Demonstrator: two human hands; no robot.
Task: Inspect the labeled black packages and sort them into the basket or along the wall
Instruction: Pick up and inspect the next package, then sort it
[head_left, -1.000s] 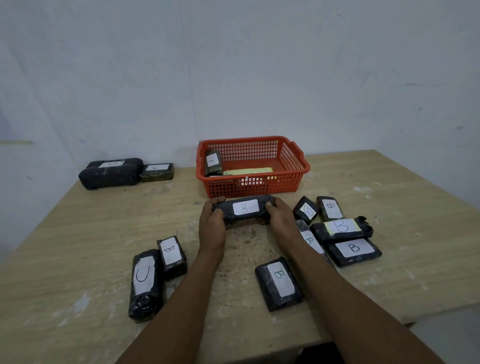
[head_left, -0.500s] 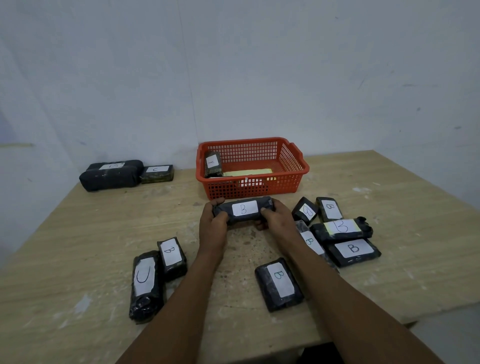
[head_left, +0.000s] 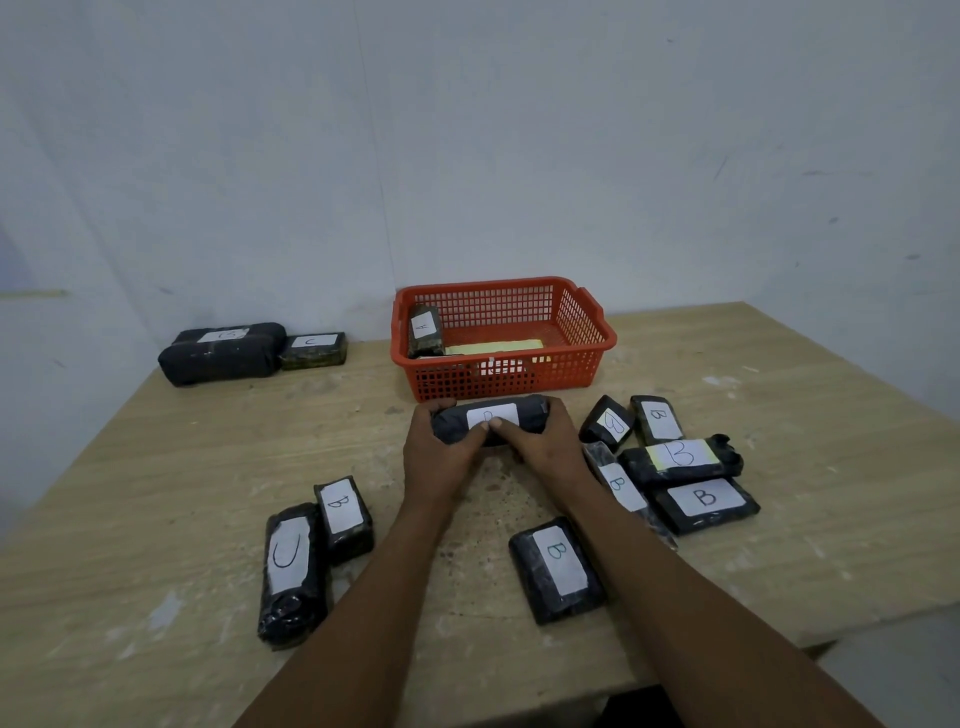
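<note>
Against the wall (head_left: 467, 156), a red basket (head_left: 592, 332) on the worktop (head_left: 156, 493); inside, one black pack labelled A (head_left: 425, 332) leaning at the left end, a pale yellow flat piece (head_left: 493, 346) on the floor, perhaps a second label beneath, too blurred to tell. Just in front of the basket, held pack (head_left: 488, 423) lying crosswise, white label up, letter half covered by thumbs. Left hand (head_left: 441, 457) curled round its left end, right hand (head_left: 545, 447) round its right end, fingers wrapped over the far side, thumbs meeting on the label. Both forearms stretched forward, wrists low near the worktop. Far left by the wall, a big pack (head_left: 218, 356) touching a small C pack (head_left: 313, 351). Near left, a long C pack (head_left: 291, 571) beside a B pack (head_left: 344, 519). Near centre, a lone B pack (head_left: 557, 569). Right of the hands, a cluster of five B packs (head_left: 675, 462), some overlapping.
</note>
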